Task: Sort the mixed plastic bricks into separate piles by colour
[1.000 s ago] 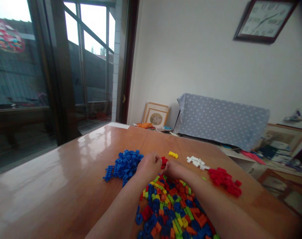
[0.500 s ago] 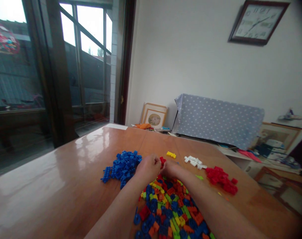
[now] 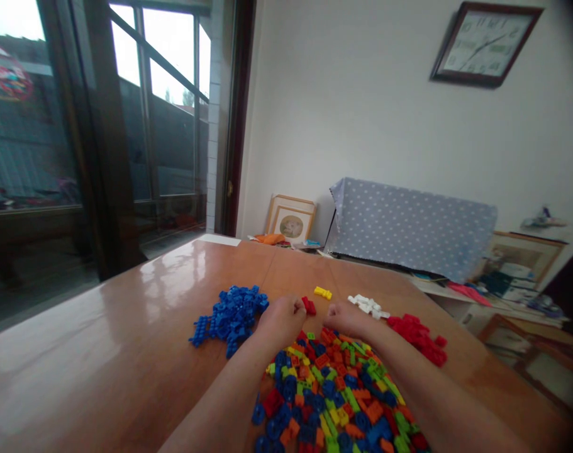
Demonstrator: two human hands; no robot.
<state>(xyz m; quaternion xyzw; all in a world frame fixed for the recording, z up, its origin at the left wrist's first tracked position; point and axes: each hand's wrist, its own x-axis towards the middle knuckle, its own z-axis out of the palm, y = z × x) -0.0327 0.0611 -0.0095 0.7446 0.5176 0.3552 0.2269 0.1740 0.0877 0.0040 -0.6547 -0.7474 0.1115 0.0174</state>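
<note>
My left hand (image 3: 282,319) is closed, with a red toy brick (image 3: 309,306) at its fingertips. Slightly to the right, my right hand (image 3: 345,318) is apart from that brick, its fingers curled; whatever they may hold is hidden. Below both hands, between my forearms, spreads a mixed heap of building bricks (image 3: 333,396) in blue, red, orange, yellow and green. A pile of blue bricks (image 3: 236,314) lies left of my left hand. White bricks (image 3: 367,306) are just beyond my right wrist, and a red brick pile (image 3: 418,336) sits beside my right forearm.
Some yellow bricks (image 3: 322,293) lie beyond my hands on the glossy wooden table (image 3: 126,352). Behind the table are a polka-dot cloth (image 3: 413,226) over a large object and framed pictures (image 3: 290,220). Glass doors (image 3: 168,138) stand to the left.
My right hand has moved right, away from my left hand and the red brick, uncovering more of that brick. My left hand has stayed nearly in place.
</note>
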